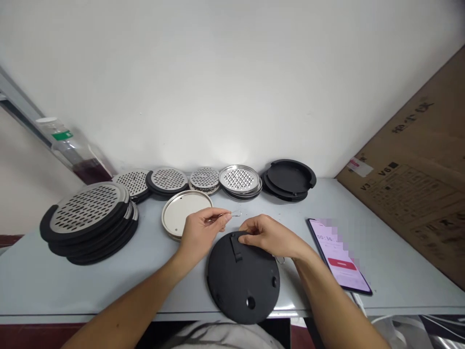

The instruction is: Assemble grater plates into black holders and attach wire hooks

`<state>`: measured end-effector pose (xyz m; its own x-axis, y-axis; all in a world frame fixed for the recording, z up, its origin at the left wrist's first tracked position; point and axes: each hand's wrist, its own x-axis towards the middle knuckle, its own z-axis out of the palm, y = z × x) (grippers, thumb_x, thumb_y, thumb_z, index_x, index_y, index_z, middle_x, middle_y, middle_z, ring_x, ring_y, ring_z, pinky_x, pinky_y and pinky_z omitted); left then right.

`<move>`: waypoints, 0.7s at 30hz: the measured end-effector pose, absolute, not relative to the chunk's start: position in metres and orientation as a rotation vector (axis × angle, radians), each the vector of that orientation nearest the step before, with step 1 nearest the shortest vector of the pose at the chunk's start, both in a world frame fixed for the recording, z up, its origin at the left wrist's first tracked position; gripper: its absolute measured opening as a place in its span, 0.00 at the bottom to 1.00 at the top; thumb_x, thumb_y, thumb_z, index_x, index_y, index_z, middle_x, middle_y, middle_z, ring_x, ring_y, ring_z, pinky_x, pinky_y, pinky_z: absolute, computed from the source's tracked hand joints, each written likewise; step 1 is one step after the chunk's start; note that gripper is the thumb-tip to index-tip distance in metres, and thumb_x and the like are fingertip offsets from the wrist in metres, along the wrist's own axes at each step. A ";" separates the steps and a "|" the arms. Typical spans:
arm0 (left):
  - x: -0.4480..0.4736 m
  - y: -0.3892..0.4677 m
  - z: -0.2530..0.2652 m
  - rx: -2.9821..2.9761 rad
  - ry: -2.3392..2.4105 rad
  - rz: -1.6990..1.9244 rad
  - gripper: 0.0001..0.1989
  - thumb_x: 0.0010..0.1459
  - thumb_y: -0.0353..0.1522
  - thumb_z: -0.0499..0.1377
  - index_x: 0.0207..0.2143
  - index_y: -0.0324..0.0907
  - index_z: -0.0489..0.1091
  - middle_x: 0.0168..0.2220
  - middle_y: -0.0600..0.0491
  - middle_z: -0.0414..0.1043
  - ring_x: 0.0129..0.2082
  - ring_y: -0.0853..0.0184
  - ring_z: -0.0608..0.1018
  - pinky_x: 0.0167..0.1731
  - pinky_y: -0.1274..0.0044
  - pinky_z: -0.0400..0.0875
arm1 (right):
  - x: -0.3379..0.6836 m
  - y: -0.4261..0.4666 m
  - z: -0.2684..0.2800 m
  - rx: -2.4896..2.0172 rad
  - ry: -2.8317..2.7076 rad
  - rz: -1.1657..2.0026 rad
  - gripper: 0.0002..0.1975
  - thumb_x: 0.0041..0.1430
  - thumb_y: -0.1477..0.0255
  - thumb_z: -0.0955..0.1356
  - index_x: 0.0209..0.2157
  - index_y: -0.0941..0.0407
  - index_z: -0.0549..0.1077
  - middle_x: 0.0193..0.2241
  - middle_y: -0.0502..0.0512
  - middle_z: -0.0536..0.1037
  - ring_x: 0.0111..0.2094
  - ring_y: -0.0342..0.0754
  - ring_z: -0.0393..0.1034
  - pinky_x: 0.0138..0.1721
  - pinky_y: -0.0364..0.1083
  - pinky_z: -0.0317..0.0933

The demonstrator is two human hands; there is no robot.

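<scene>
My left hand (205, 224) pinches a thin bent wire clip (236, 213) between thumb and forefinger, above the table. Below and to its right, a black round plastic base (243, 286) lies at the table's front edge, with a slot, small tabs and a hole on its upper face. My right hand (263, 233) grips the far rim of this base, thumb on top near the slot; its other fingertips are hidden. A small wire ring (280, 260) shows beside the base, under my right wrist. Behind my left hand sits a shallow round metal lid (185, 211).
Stacked black-rimmed grater discs (87, 218) stand at left, with more grater discs (169, 179) and metal grater plates (239, 179) along the wall. Black trays (290, 177) are at back right. A phone (339, 257), a cardboard box (410, 169) and a bottle (76, 150) flank the table.
</scene>
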<state>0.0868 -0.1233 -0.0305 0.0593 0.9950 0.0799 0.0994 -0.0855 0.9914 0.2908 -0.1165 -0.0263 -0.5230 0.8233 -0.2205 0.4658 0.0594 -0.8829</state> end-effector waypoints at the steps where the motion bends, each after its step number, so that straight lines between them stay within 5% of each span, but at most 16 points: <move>1: 0.086 -0.123 -0.030 1.351 1.199 1.151 0.09 0.53 0.35 0.67 0.35 0.40 0.79 0.25 0.56 0.75 0.24 0.72 0.74 0.28 0.81 0.70 | 0.290 -0.116 -0.029 -1.341 -2.036 1.341 0.07 0.56 0.68 0.69 0.30 0.58 0.76 0.24 0.49 0.75 0.24 0.42 0.64 0.24 0.41 0.56; 7: 0.085 -0.119 -0.032 1.150 1.005 1.022 0.11 0.53 0.36 0.68 0.34 0.37 0.77 0.25 0.54 0.75 0.25 0.73 0.75 0.29 0.81 0.70 | 0.280 -0.117 -0.029 -1.245 -1.972 1.056 0.17 0.53 0.69 0.73 0.46 0.55 0.76 0.35 0.54 0.80 0.36 0.49 0.74 0.38 0.46 0.66; 13: 0.086 -0.121 -0.035 0.937 0.821 0.906 0.13 0.51 0.33 0.70 0.38 0.37 0.76 0.26 0.54 0.74 0.26 0.73 0.75 0.30 0.80 0.70 | 0.269 -0.124 -0.021 -0.936 -1.735 0.946 0.04 0.58 0.69 0.72 0.33 0.54 0.80 0.32 0.54 0.78 0.35 0.47 0.73 0.37 0.46 0.67; 21: 0.085 -0.122 -0.032 0.758 0.700 0.918 0.11 0.51 0.31 0.70 0.38 0.37 0.78 0.33 0.51 0.76 0.32 0.73 0.76 0.37 0.80 0.71 | 0.273 -0.127 -0.015 -0.758 -1.784 1.140 0.10 0.60 0.71 0.70 0.44 0.50 0.79 0.46 0.57 0.71 0.46 0.50 0.70 0.47 0.50 0.69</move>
<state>0.0847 -0.1223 -0.0320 0.4331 0.8784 -0.2023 -0.4269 0.3976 0.8122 0.2730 -0.1274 -0.0155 -0.4423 0.8300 0.3398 0.0400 0.3968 -0.9170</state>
